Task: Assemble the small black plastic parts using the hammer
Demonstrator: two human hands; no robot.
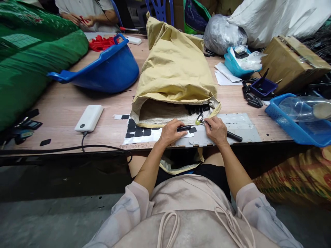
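My left hand (171, 132) is closed on a small black plastic part (183, 128) low over the table's front edge. My right hand (216, 130) grips a small hammer; its black handle (234, 136) sticks out to the right and its metal head with a yellow-green tip (199, 119) points left. Under both hands lies a grey flat board (248, 128). Left of them is a white sheet (139, 139) with several black rounded-square stickers (139, 131). Just behind, a yellow paper sack (178, 75) lies with its mouth toward me, dark parts (198, 109) inside it.
A white power bank (89, 118) with a cable lies left. Behind it stands a blue basin (108, 69), and a green sack (38, 62) bulges at far left. Right are a blue basket (297, 127), cardboard box (292, 65) and teal basket (234, 67). Another person's hands (84, 20) hold something red.
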